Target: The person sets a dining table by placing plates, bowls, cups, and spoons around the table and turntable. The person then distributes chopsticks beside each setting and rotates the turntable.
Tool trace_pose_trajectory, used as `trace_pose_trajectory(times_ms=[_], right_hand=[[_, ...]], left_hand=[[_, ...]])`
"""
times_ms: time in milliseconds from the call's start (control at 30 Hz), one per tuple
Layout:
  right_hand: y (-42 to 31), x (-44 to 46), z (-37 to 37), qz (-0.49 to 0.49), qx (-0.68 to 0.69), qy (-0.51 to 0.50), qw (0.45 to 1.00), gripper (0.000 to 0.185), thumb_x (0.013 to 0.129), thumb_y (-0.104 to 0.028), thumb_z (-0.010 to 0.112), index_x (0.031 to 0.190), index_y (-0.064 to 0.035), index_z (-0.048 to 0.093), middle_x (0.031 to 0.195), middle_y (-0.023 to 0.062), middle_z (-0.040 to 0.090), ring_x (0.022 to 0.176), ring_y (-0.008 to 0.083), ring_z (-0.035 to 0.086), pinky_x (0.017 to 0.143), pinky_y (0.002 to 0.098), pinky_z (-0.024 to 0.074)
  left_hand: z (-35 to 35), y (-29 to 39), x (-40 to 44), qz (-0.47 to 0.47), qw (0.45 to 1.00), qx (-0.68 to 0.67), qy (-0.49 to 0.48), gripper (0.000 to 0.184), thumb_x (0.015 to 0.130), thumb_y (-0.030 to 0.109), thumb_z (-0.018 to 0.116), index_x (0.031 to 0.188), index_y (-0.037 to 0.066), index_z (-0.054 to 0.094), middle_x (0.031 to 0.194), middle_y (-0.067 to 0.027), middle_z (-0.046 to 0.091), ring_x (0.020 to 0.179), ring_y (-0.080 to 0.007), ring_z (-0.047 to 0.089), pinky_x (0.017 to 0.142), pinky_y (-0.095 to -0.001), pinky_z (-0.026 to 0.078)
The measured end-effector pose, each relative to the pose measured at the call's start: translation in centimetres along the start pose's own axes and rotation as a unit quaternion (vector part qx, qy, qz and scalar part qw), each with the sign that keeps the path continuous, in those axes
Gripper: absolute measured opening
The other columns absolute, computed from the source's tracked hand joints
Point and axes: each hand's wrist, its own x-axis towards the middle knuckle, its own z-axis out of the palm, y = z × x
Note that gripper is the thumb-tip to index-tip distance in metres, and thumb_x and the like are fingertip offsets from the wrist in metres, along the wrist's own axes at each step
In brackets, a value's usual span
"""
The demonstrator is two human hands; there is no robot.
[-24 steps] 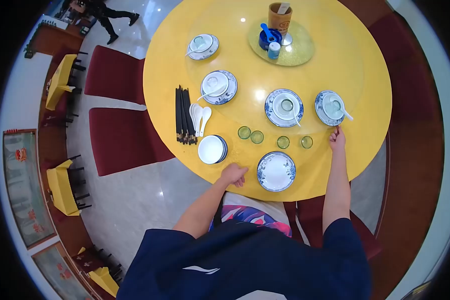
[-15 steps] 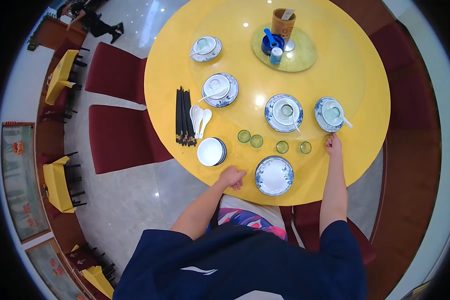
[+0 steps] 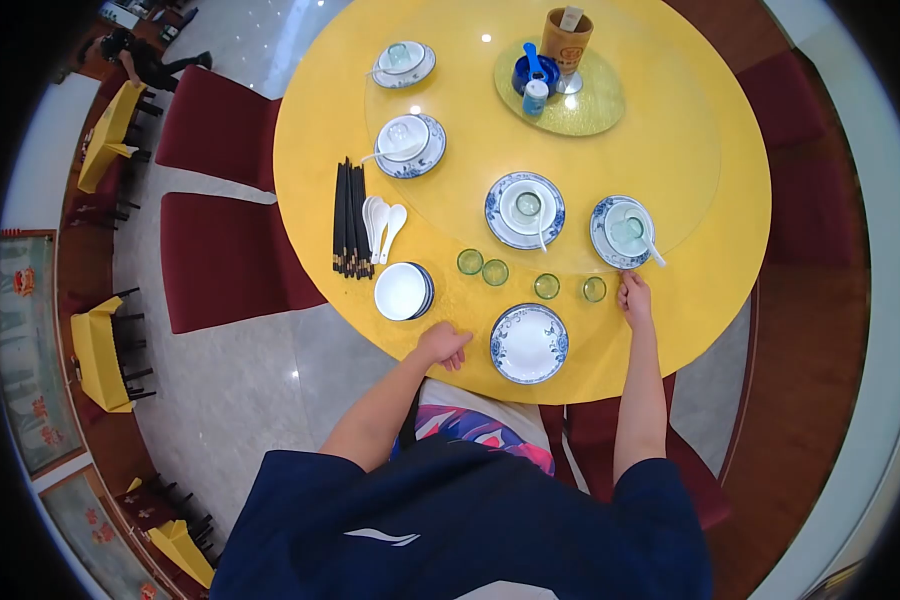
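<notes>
My right hand (image 3: pixel 635 297) is closed at the near edge of the clear glass turntable (image 3: pixel 670 255), just below a blue-and-white plate (image 3: pixel 600 250) that carries a bowl, glass and spoon. Its fingertips seem to grip the turntable's edge, though the contact is partly hidden. My left hand (image 3: pixel 445 346) hovers near the table's front edge, empty, fingers loosely bent and apart. It lies between stacked white bowls (image 3: pixel 400 291) and a blue-rimmed plate (image 3: pixel 529 345). More place settings stand on the turntable, including a middle plate (image 3: pixel 497 222) and a left plate (image 3: pixel 432 155).
Several green glasses (image 3: pixel 547 286) stand near the turntable. Black chopsticks (image 3: pixel 350 220) and white spoons (image 3: pixel 394 230) lie at left. A raised tray (image 3: pixel 595 115) holds a bamboo container (image 3: pixel 567 45). Red chairs (image 3: pixel 225 260) flank the yellow table. Another person (image 3: pixel 145 60) is at far left.
The turntable has turned clockwise with its place settings, and my right hand has moved left along with it. My left hand has barely moved relative to the table. The whole view has shifted slightly.
</notes>
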Motion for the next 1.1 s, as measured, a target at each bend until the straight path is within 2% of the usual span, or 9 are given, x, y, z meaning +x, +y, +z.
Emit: trace_pose_trajectory(times_ms=[67,100,200,333,400,733,833,1033,1100], right_hand=[[-0.1,-0.7,-1.1,-0.004,-0.08,-0.025,0.996,0.016,0.094,-0.023,0.053,0.099,-0.0079,0.058,0.056,-0.004,0.038,0.039,0.0067,0.032,0.035,0.0222,0.0212],[-0.2,-0.3,-1.8,-0.002,-0.081,-0.023,0.996,0.016,0.094,-0.023,0.053,0.099,-0.0079,0.058,0.056,-0.004,0.038,0.039,0.0067,0.032,0.035,0.0222,0.0212],[-1.4,2.4,-4.5,0.008,0.031,0.089,0.996,0.022,0.093,-0.025,0.056,0.106,-0.008,0.06,0.062,-0.005,0.042,0.042,0.0063,0.033,0.036,0.0207,0.0225],[-3.8,4.2,-5.4,-0.004,0.069,0.116,0.991,0.024,0.093,-0.027,0.056,0.106,-0.008,0.06,0.065,-0.0041,0.044,0.044,0.0063,0.034,0.037,0.021,0.0234],[-5.0,4.7,-4.8,-0.05,0.017,0.138,0.989,0.024,0.093,-0.029,0.057,0.104,-0.0078,0.061,0.067,-0.0031,0.045,0.046,0.0063,0.035,0.037,0.0218,0.0234],[-3.2,4.7,-2.5,-0.07,-0.061,0.2,0.975,0.025,0.086,-0.031,0.068,0.091,-0.0073,0.061,0.06,-0.0045,0.037,0.041,0.0067,0.028,0.036,0.0237,0.0198],[-2.8,3.1,-1.6,-0.04,-0.056,0.172,0.983,0.025,0.086,-0.031,0.068,0.092,-0.0071,0.061,0.058,-0.0053,0.035,0.042,0.0061,0.027,0.037,0.0236,0.0194],[-2.2,0.6,-0.2,0.017,-0.166,0.09,0.982,0.028,0.088,-0.033,0.066,0.096,-0.0065,0.061,0.055,-0.0061,0.03,0.041,0.0053,0.024,0.038,0.0225,0.0175],[-1.8,0.2,0.3,0.041,-0.183,-0.016,0.982,0.033,0.088,-0.038,0.064,0.097,-0.0064,0.062,0.055,-0.0064,0.03,0.04,0.0055,0.023,0.038,0.0224,0.0165]], left_hand=[[0.2,-0.3,0.1,0.004,1.0,0.01,0.007,0.053,0.086,0.041,0.048,0.068,-0.005,0.067,0.064,-0.0153,0.067,0.051,-0.0212,0.065,0.051,-0.0297,0.053],[0.2,-0.3,0.2,0.003,1.0,0.01,0.005,0.053,0.086,0.041,0.048,0.068,-0.005,0.067,0.064,-0.0153,0.067,0.051,-0.0212,0.065,0.051,-0.0297,0.053],[0.2,-0.2,0.2,0.005,1.0,0.002,0.0,0.052,0.086,0.04,0.048,0.068,-0.005,0.067,0.064,-0.0151,0.067,0.051,-0.0213,0.065,0.051,-0.0297,0.053],[0.5,0.0,-0.2,0.005,1.0,0.009,0.004,0.051,0.085,0.04,0.048,0.068,-0.005,0.067,0.063,-0.0148,0.067,0.052,-0.0215,0.066,0.052,-0.0291,0.053],[0.3,-0.1,-0.2,0.009,1.0,0.007,0.004,0.051,0.085,0.039,0.047,0.068,-0.005,0.067,0.063,-0.0147,0.067,0.052,-0.0215,0.066,0.052,-0.0289,0.053],[0.7,0.0,-0.4,0.003,1.0,0.006,0.01,0.052,0.085,0.04,0.048,0.067,-0.005,0.067,0.064,-0.0155,0.068,0.053,-0.0227,0.067,0.055,-0.0302,0.054],[0.7,0.1,-0.5,0.007,1.0,0.005,0.005,0.052,0.085,0.04,0.048,0.067,-0.005,0.067,0.064,-0.0158,0.067,0.053,-0.0229,0.067,0.055,-0.0307,0.054],[0.2,0.0,-0.4,0.011,1.0,0.014,-0.001,0.052,0.085,0.04,0.048,0.068,-0.005,0.067,0.065,-0.0159,0.068,0.053,-0.0224,0.067,0.055,-0.0309,0.054],[0.2,-0.3,-0.4,0.007,1.0,0.012,-0.004,0.052,0.085,0.04,0.048,0.069,-0.005,0.067,0.065,-0.0158,0.068,0.053,-0.0221,0.067,0.055,-0.0308,0.054]])
